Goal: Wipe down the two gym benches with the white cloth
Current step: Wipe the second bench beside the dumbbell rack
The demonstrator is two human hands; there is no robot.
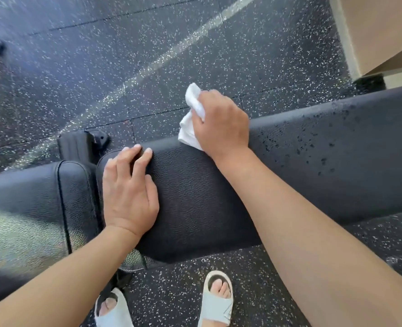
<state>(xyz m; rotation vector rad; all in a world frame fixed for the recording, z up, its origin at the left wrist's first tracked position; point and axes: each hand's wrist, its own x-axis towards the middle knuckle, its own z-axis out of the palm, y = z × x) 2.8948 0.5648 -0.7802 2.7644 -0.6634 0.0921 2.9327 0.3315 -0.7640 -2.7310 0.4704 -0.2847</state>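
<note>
- Bench pad, long and black, runs across the view from lower left to upper right; a shorter seat pad lies just beside its left end, with a narrow gap between them.
- White cloth sits bunched at the far edge of the bench pad, clenched in the right hand, which presses it against that edge.
- Left hand rests flat on the left end of the bench pad, fingers spread and gripping nothing (it looks like a brace).
- Droplets speckle the bench pad to the right of the cloth; the leather nearer the left hand looks dry.
- Risk, as I judge it: the cloth hangs partly past the far edge, so a stroke along that edge could drag it off the pad and leave the top unwiped.
- Another risk: a bunched cloth covers little, so the wet stretch could end up smeared, not dried.
- Sandalled feet stand on the speckled floor close to the near side of the bench pad.
- Hidden or unclear: the right fingertips are buried in the cloth, the pad's right end is cut off, the frame below is mostly covered, the left margin is blurred, and a second bench cannot be made out.
</note>
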